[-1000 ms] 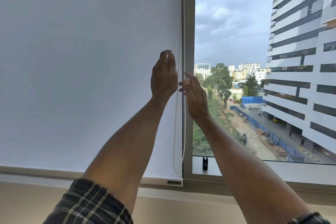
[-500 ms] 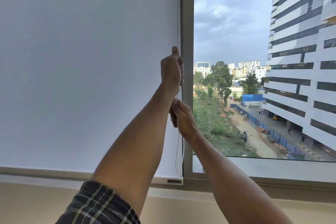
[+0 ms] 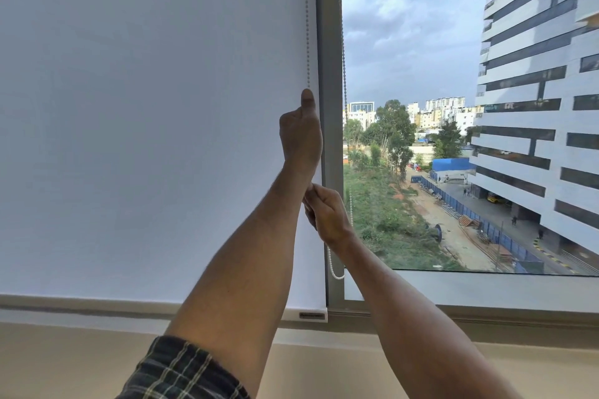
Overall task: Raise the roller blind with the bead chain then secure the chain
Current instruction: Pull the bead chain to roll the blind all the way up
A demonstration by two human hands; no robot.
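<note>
A white roller blind (image 3: 146, 123) covers the left window pane down to its bottom rail (image 3: 304, 314) near the sill. The white bead chain (image 3: 307, 26) hangs along the blind's right edge, and its other strand runs in front of the grey frame and glass. My left hand (image 3: 299, 136) is closed around the chain at mid height, thumb pointing up. Just below it, my right hand (image 3: 327, 214) is closed on the chain too. The chain's loop end (image 3: 335, 272) dangles under my right hand.
A grey vertical window frame (image 3: 329, 42) stands right of the blind. The right pane (image 3: 453, 74) is uncovered glass showing buildings and a road outside. A beige sill (image 3: 97, 359) runs below the window.
Both hands were open beside the chain a second ago; they have since closed on it. My right hand dropped below the left. The chain loop has swung right and risen a little.
</note>
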